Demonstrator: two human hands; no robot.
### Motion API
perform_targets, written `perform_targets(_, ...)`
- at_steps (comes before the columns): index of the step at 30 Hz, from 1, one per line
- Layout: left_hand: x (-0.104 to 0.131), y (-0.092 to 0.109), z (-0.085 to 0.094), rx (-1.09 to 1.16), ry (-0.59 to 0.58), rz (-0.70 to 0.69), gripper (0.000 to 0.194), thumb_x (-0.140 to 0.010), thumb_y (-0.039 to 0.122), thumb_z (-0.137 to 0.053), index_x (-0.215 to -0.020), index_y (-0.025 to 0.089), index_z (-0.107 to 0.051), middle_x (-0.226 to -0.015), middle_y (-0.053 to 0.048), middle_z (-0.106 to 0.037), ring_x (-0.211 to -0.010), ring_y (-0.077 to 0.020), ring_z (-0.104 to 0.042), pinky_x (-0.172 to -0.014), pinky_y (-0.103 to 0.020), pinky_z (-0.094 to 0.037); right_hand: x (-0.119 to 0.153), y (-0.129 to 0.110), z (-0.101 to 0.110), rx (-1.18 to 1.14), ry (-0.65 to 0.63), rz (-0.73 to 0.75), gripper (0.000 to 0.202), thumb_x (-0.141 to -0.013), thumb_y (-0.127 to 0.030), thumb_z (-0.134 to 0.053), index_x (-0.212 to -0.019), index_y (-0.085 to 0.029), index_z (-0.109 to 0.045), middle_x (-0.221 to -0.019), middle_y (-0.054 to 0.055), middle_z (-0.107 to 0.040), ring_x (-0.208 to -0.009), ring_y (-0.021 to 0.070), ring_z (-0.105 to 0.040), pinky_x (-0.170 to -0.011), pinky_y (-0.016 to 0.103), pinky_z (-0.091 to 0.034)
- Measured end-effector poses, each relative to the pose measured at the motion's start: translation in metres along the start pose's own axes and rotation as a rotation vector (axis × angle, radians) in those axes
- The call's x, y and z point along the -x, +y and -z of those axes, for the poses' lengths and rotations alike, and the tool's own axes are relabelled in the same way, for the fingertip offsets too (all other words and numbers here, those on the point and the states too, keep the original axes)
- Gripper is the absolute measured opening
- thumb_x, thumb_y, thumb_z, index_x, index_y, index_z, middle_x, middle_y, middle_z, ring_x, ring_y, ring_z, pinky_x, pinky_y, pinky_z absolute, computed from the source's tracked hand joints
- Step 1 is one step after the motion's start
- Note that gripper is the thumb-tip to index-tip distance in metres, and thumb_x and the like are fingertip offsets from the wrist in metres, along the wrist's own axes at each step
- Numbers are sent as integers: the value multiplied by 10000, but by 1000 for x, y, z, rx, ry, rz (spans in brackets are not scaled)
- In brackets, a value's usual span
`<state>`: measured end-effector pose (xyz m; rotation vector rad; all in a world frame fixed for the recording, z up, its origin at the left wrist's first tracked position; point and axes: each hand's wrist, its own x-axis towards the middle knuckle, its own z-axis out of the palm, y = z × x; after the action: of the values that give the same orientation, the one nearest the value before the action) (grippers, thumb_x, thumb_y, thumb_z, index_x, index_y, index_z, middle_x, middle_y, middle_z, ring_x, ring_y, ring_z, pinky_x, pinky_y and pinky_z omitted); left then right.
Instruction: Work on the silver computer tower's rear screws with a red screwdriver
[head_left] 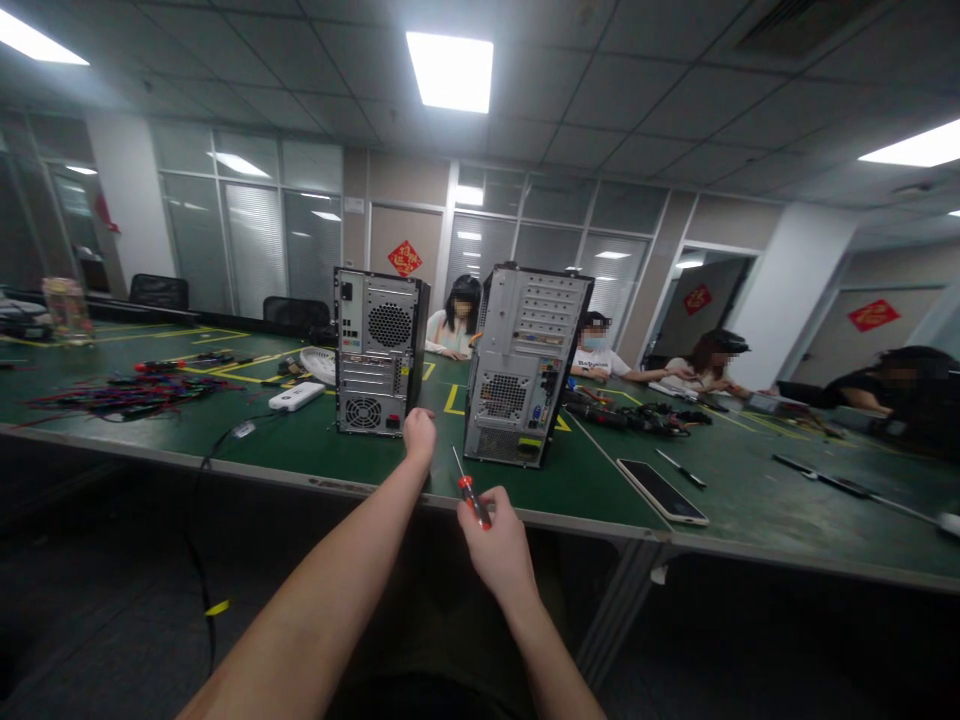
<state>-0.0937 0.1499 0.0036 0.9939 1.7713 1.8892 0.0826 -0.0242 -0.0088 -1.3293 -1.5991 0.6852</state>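
Two computer cases stand upright side by side, their back panels facing me. The left computer case [375, 350] has a round fan grille near its bottom. At its lower right corner is my left hand [420, 434], closed; its fingertips are hidden, so I cannot tell what they hold. In my right hand [498, 545] is a screwdriver [466, 490] with a red and black handle, its shaft pointing up and away. The screwdriver's tip is apart from both cases, just left of the foot of the right computer case [517, 370].
A phone [661, 490], a thin pen-like tool [680, 467] and a long dark bar [832, 480] lie to the right. Leftward are a white power strip [296, 397] and a heap of cables [127, 395]. Several people sit across the green table [300, 445].
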Motion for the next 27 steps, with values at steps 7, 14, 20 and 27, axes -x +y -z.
perform_targets(7, -3, -4, 1, 36, 59, 51, 270, -760, 166, -412, -646, 215, -652, -852, -71, -738, -884, -240, -654, -788, -326, -473, -30, -23, 2, 588, -92, 110, 176, -916, -428, -530, -972, -264, -556, -787, 39, -695, -752, 241, -663, -619, 280, -326)
perform_targets(14, -2, 0, 3, -6, 43, 76, 298, -772, 175, -419, -693, 207, -705, -890, -82, -761, -887, -248, -664, -791, -340, -473, -61, -28, -17, 711, -160, 153, 261, -902, -419, -541, -1079, -233, -588, -967, 122, -750, -898, 297, -710, -736, 332, -430)
perform_targets(20, -1, 0, 4, -17, 32, 57, 329, -791, 159, -405, -723, 199, -725, -946, -85, -769, -937, -244, -676, -825, -336, -481, -74, -25, -29, 712, -163, 128, 293, -905, -427, -522, -1098, -219, -593, -1002, 154, -752, -932, 322, -719, -760, 363, -459)
perform_targets(27, -2, -3, 3, -43, 22, 52, 319, -802, 157, -408, -705, 207, -708, -942, -100, -768, -943, -262, -677, -809, -343, -481, -66, -16, -20, 640, -133, 134, 238, -875, -401, -539, -1033, -230, -586, -914, 133, -737, -861, 315, -704, -699, 334, -416)
